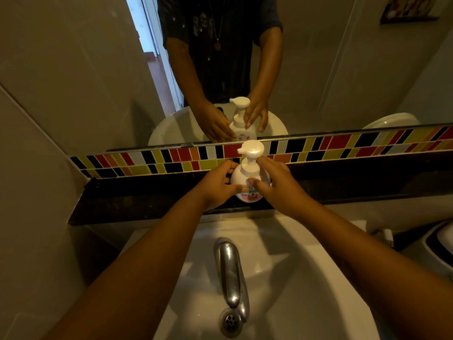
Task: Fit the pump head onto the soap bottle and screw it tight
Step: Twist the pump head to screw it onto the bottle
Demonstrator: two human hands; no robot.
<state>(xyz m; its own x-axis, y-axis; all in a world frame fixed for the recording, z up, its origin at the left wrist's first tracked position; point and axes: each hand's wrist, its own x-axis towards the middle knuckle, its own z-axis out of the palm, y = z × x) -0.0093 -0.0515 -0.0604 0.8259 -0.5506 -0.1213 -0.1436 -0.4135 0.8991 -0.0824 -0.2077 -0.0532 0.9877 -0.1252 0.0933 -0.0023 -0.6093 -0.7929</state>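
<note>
White sink (282,241) down front, dark shelf (127,200) behind. Soap bottle (241,176) upright on that shelf, pump head (252,149) already on top. Left hand (217,186) and right hand (277,185) both cupping the bottle, grip snug around its sides.

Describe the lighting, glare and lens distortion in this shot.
Head view: dim, warm light with dark corners; a bright glare spot sits on the pump head and smaller highlights on the tap; the wide lens bows the tile strip and the dark shelf; the label on the soap bottle is too soft to read; the mirror repeats bottle and hands.
</note>
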